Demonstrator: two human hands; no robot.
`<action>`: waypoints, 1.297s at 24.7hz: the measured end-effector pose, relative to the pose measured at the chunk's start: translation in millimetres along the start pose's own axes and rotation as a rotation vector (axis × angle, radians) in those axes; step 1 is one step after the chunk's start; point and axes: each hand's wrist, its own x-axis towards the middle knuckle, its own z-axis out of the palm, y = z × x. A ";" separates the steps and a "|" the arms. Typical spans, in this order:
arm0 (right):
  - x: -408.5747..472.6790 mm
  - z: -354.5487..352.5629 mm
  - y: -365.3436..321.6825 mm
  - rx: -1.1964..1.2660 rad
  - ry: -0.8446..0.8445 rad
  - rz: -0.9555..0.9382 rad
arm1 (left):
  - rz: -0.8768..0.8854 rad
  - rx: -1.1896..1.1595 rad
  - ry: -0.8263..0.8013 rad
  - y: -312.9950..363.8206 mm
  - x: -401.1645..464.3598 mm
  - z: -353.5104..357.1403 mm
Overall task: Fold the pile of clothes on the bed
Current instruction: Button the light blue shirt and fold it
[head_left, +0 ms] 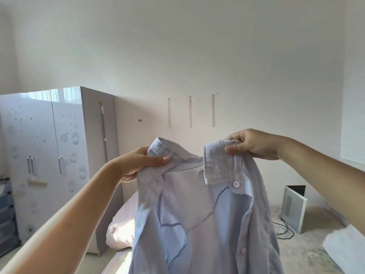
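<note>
You hold a pale blue striped shirt [197, 214] up in the air before you, its front open and its body hanging down. Your left hand [136, 165] pinches the collar at one end, and your right hand [250, 145] pinches the other end. Behind it lie a pink quilt [122, 224] and a grey wardrobe [59, 155].

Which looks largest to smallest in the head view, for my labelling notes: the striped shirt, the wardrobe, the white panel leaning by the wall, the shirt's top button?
1-2. Pale blue striped button-up shirt and glossy white two-door wardrobe: similar; the shirt is nearer, so unsure.
3. White rectangular panel.
4. Small white round button.
</note>
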 end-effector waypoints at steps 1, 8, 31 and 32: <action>-0.8 0.8 -1.3 -0.027 0.003 -0.014 | 0.051 -0.017 0.047 0.5 0.9 0.9; -1.6 -1.8 -12.0 -0.115 0.254 -0.148 | 0.271 -0.244 0.366 22.8 12.8 29.7; 5.2 34.1 -57.1 -0.044 0.088 -0.336 | 0.463 0.783 0.653 66.7 6.1 20.9; 5.2 32.1 -55.9 -0.012 0.145 -0.347 | 0.507 0.691 0.722 68.5 5.4 18.1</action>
